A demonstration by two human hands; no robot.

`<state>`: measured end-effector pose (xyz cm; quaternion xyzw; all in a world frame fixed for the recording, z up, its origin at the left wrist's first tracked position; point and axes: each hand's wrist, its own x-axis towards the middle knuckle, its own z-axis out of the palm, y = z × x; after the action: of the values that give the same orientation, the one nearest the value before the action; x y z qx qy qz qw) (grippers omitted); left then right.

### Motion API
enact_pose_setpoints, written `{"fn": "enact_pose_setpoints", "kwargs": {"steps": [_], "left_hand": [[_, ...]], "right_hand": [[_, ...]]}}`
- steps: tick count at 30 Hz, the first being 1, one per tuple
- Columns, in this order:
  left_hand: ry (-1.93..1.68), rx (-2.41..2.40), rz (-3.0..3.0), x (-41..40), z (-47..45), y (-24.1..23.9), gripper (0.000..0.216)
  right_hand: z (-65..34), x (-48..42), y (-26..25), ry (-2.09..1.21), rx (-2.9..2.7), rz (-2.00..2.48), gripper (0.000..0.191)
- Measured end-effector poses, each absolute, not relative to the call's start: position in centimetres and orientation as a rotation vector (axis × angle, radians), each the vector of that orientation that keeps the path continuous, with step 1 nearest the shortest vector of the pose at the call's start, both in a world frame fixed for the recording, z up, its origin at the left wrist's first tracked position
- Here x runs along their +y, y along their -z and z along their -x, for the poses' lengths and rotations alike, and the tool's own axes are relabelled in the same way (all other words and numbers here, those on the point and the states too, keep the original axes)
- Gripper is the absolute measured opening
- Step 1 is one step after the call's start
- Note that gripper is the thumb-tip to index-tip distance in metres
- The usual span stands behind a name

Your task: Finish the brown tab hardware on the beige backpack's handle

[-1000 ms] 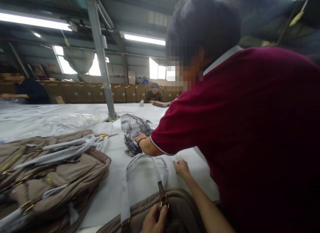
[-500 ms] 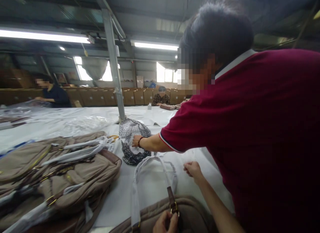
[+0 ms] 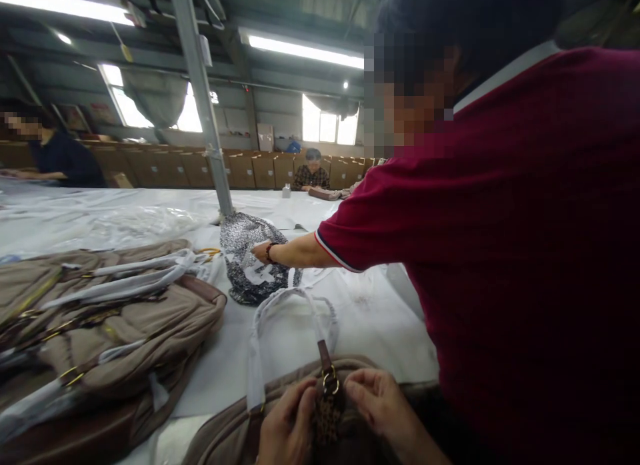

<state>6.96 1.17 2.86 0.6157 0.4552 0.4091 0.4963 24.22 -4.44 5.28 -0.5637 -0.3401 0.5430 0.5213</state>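
Observation:
A brown fabric handbag [image 3: 235, 415] lies in front of me at the lower edge of the view, its handles [image 3: 256, 348] wrapped in white. At a brown leather strap tab [image 3: 325, 355] sits a gold ring [image 3: 331, 381], and below it hangs a leopard-patterned piece [image 3: 327, 418]. My left hand [image 3: 287, 422] is just left of the ring, thumb and fingers closed together; what they hold is hidden. Right of the ring, my right hand [image 3: 383, 405] is closed in a pinch; anything in it is too small to make out.
Several brown bags [image 3: 140, 345] are piled at left. A co-worker in a dark red shirt [image 3: 500, 252] leans in from the right, a hand [image 3: 261, 252] at a black-and-white mesh-patterned bag [image 3: 245, 235]. A metal post [image 3: 205, 105] rises behind it. Clear plastic [image 3: 145, 222] lies on the white table.
My right hand has come down and left to the bag's ring. My left hand has shifted from the ring to its left side. The view has tilted down, and the leopard-patterned piece now shows.

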Motion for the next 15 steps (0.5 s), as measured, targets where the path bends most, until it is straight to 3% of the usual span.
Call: {"fn": "enact_pose_setpoints", "kwargs": {"steps": [3, 9, 15], "left_hand": [[-0.844, 1.028, -1.258, 1.1, -7.2, -3.9, 0.048], [-0.887, 0.992, -0.964, 0.5, -7.9, -4.0, 0.048], [-0.917, 1.019, -0.878, 0.6, -7.8, -4.4, 0.046]], "right_hand": [[-22.2, -6.0, -4.3, -1.322, -0.876, 1.398, 0.051], [-21.2, -7.6, -2.6, -1.23, -0.907, 1.58, 0.052], [-20.8, -8.4, -1.6, -1.153, -1.05, 1.693, 0.037]]}}
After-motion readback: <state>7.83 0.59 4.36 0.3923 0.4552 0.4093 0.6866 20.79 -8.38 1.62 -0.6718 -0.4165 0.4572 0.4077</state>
